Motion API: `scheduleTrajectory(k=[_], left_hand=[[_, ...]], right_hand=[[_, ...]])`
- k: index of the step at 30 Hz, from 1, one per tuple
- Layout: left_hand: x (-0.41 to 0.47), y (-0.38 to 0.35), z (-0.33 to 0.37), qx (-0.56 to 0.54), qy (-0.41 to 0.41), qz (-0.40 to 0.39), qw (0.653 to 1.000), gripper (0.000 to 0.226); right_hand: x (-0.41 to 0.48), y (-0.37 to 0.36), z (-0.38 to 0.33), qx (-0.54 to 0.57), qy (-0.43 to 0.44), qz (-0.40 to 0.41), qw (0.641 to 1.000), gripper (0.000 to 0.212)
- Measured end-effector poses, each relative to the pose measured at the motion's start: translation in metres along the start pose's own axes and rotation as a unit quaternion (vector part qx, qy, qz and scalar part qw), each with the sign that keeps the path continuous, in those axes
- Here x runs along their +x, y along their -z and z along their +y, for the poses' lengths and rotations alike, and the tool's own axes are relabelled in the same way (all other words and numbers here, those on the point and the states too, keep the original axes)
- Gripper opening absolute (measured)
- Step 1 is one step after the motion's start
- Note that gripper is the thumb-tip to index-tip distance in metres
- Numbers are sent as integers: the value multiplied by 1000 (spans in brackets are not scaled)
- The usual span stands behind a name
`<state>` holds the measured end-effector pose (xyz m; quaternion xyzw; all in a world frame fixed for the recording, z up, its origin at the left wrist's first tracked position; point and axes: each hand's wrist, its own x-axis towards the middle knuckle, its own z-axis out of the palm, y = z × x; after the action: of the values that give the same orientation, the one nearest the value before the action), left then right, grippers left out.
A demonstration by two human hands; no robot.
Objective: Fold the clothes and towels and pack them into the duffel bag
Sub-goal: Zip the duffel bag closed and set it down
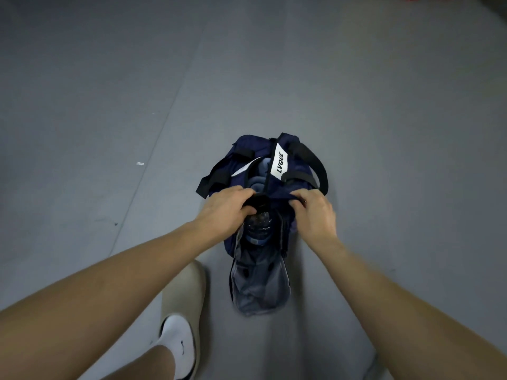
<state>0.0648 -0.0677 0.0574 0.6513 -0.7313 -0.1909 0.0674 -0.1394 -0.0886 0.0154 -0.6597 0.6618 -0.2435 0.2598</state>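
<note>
A beige slipper (pixel 189 292) stands on the grey floor (pixel 109 105) just beside the duffel bag (pixel 247 149). The bag's long axis runs straight away from the person. Its near end lies unzipped, with a grey lining flap (pixel 258 286) spread open. Above it, the left hand (pixel 227 207) curls round the black cap of a clear bottle (pixel 258 223) standing in that end pocket. The right hand (pixel 315 212) pinches the bag's navy edge opposite. Just beyond the 2 hands, folded blue cloth (pixel 256 178) shows through the top opening, so that opening is probably what gets closed next. It is equally near either hand.
</note>
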Motion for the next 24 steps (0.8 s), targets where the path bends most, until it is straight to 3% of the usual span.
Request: scheduleTrajectory(k=[2,3,9,15,20,24], left_hand=[[-1,0,2,5,6,1,1000,24],[-2,-2,2,0,9,2,1000,23],[0,-11,1,-34,13,24,999,21],[-5,-14,0,-72,8,34,997,17],[-6,-12,1,-98,6,59,993,19],[-6,-11,-1,-72,-2,57,996,21]], right_hand=[[-15,2,-2,23,-39,46,998,4],[-26,-2,-3,18,-53,55,997,10],[-40,-33,0,-91,-19,10,996,31],[-29,-42,-13,-99,-21,10,995,18],[-21,-44,-18,-118,-74,-18,990,21],[-27,-40,-8,-172,-42,-33,984,20]])
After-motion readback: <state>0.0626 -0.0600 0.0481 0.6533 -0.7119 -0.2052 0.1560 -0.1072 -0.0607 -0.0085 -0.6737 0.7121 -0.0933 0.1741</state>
